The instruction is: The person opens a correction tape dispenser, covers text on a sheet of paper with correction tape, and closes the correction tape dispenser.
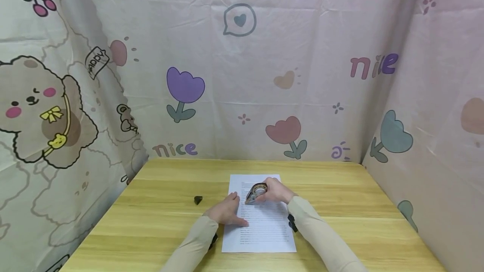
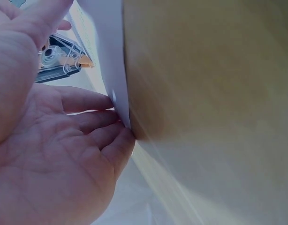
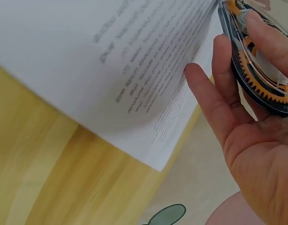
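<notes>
A printed sheet of paper (image 1: 264, 234) lies on the wooden table. My right hand (image 1: 277, 191) grips a correction tape dispenser (image 1: 256, 192) between thumb and fingers, its tip pointing down at the text near the sheet's left side. Orange gear teeth (image 3: 265, 90) show through its clear case in the right wrist view. My left hand (image 1: 225, 212) rests on the left part of the sheet, fingers extended and thumb spread toward the middle. In the left wrist view its fingertips touch the paper's edge (image 2: 117, 70), and the dispenser's orange tip (image 2: 86, 61) shows beyond the thumb.
A small dark cap-like piece (image 1: 198, 200) lies on the table left of the sheet. Bare wood of the tabletop (image 1: 340, 196) extends on both sides of the paper. A patterned curtain (image 1: 234, 95) hangs behind the table and along its sides.
</notes>
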`<state>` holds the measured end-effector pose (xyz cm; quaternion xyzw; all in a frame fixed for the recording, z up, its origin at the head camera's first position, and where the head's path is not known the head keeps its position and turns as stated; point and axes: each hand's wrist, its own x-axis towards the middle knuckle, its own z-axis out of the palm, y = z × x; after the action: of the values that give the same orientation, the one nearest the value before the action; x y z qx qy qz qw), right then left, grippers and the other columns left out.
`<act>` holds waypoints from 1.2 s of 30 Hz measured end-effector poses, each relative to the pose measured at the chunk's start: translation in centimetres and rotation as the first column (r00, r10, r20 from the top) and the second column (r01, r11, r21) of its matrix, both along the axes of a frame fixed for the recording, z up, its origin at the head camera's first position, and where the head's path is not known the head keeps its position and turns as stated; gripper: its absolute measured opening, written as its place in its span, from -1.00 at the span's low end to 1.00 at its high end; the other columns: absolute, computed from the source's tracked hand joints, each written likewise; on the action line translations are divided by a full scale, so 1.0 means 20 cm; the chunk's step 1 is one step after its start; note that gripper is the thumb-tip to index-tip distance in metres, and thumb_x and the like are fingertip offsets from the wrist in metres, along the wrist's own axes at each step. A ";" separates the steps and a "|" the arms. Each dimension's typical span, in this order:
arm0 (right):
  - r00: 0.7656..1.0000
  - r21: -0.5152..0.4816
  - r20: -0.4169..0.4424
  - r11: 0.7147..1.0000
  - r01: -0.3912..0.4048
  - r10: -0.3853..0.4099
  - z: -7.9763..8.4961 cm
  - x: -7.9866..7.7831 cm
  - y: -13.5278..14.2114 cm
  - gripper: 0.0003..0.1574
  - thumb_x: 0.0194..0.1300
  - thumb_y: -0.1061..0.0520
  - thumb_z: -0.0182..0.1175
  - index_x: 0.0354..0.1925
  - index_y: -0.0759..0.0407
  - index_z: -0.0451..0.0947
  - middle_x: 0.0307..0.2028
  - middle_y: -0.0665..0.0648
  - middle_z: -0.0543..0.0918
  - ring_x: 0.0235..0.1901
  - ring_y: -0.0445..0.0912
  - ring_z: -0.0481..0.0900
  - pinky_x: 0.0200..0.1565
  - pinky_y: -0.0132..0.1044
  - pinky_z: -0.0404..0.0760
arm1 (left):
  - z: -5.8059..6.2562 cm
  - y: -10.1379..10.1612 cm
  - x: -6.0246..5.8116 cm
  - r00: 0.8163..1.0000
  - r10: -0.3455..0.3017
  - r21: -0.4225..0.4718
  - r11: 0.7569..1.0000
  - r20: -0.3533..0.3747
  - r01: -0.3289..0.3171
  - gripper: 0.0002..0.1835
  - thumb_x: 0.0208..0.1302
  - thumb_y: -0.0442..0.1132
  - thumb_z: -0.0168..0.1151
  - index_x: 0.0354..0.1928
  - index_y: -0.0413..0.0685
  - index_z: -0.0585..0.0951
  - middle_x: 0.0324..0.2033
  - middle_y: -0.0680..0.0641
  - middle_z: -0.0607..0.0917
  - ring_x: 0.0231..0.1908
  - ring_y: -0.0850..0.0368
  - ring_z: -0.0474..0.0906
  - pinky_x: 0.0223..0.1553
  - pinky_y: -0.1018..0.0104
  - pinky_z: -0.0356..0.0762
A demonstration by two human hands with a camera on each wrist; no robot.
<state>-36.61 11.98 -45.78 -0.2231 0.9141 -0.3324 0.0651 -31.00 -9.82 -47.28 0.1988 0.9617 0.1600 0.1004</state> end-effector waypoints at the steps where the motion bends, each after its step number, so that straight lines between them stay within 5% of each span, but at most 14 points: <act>1: 1.000 -0.002 0.005 1.000 0.005 -0.005 0.00 0.00 0.00 -0.70 -0.03 0.12 0.54 -0.31 0.19 0.69 -0.43 0.00 0.72 -0.44 -0.19 0.60 -0.31 -0.34 0.61 | 0.00 0.00 0.00 1.000 -0.001 0.001 1.000 0.000 0.001 0.15 -0.03 0.26 0.46 0.37 -0.47 0.24 0.44 -0.36 0.19 0.45 -0.22 0.14 0.46 -0.03 0.18; 36: 0.999 -0.023 0.033 1.000 0.019 -0.019 -0.02 -0.01 0.07 -0.72 -0.05 0.16 0.54 -0.37 0.20 0.65 -0.49 0.01 0.70 -0.49 -0.17 0.59 -0.39 -0.35 0.62 | 0.00 0.00 0.01 1.000 -0.006 0.028 1.000 -0.008 0.006 0.14 -0.03 0.21 0.48 0.36 -0.52 0.24 0.44 -0.41 0.17 0.45 -0.27 0.12 0.48 -0.06 0.12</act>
<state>-36.77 13.39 -46.18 -0.2097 0.9110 -0.3473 0.0741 -30.81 -9.88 -47.18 0.2036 0.9592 0.1722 0.0943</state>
